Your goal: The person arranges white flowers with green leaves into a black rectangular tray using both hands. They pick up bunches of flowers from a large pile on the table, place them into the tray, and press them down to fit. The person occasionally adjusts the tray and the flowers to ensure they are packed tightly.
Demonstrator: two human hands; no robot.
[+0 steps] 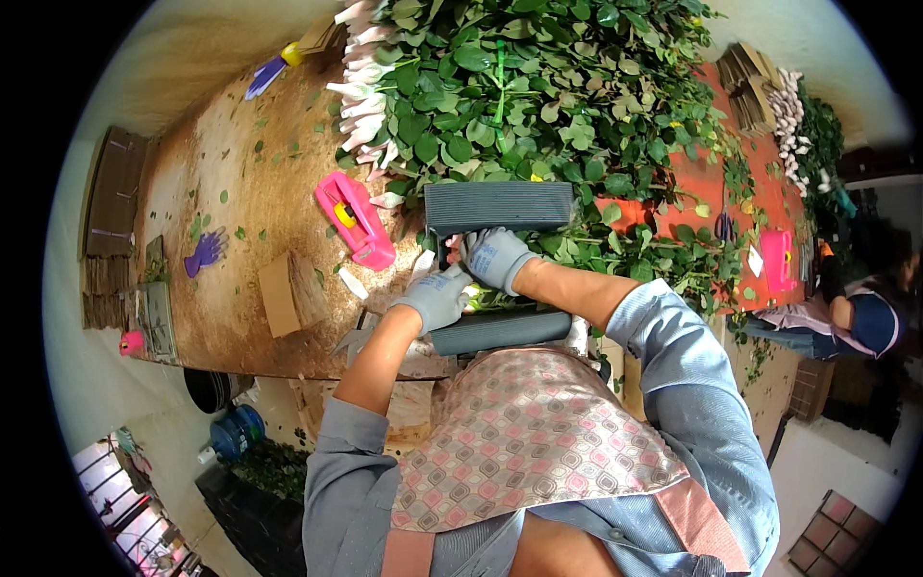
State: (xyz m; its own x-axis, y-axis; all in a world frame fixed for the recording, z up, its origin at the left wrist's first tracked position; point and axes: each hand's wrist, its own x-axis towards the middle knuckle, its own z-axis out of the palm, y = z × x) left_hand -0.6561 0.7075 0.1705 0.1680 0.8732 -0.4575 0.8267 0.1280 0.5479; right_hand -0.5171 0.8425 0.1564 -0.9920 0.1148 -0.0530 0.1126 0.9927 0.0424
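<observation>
My gloved left hand (pixel 435 296) and gloved right hand (pixel 494 258) meet between two dark ribbed pads, a far pad (pixel 498 206) and a near pad (pixel 502 332). The fingers of both are curled in close together. The right hand is around a small pinkish flower head (pixel 452 248), partly hidden by its fingers. What the left hand grips is covered by the glove. Green leaves (pixel 495 299) show between the pads beside my hands. A white-wrapped bud (pixel 423 263) points out just left of them, and another white-wrapped bud (pixel 353 283) lies farther left.
A pink tape dispenser (pixel 356 221) stands left of the pads. Leafy stems (pixel 538 87) with white-wrapped heads (pixel 361 96) pile up beyond. Purple gloves (pixel 205 252) and cardboard pieces (pixel 281 294) lie leftward. Far right are a second pink dispenser (pixel 777 260), scissors (pixel 724 227) and another person (pixel 846 313).
</observation>
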